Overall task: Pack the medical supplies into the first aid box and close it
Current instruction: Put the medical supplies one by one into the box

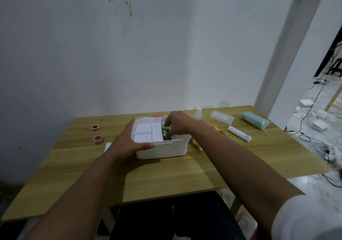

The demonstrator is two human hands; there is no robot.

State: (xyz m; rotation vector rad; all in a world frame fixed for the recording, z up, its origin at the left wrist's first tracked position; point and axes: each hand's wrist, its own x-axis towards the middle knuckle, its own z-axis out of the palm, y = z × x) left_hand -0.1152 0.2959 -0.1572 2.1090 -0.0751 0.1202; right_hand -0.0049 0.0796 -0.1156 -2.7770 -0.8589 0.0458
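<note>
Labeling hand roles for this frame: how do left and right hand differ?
The left hand lies along the outside of the first aid box, gripping its near-left rim; the right hand reaches over the far-right side, into the box. Left-hand fingers are spread flat on the wall; right-hand fingers curl down by a green item, grasp unclear. Both touch the box, arms bare.

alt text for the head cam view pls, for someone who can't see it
A person's left hand steadies an open white first aid box on a wooden table while the right hand reaches inside, by a green item. Still outside: two red tape rolls, a small bottle, a white tube and packed face masks.
</note>
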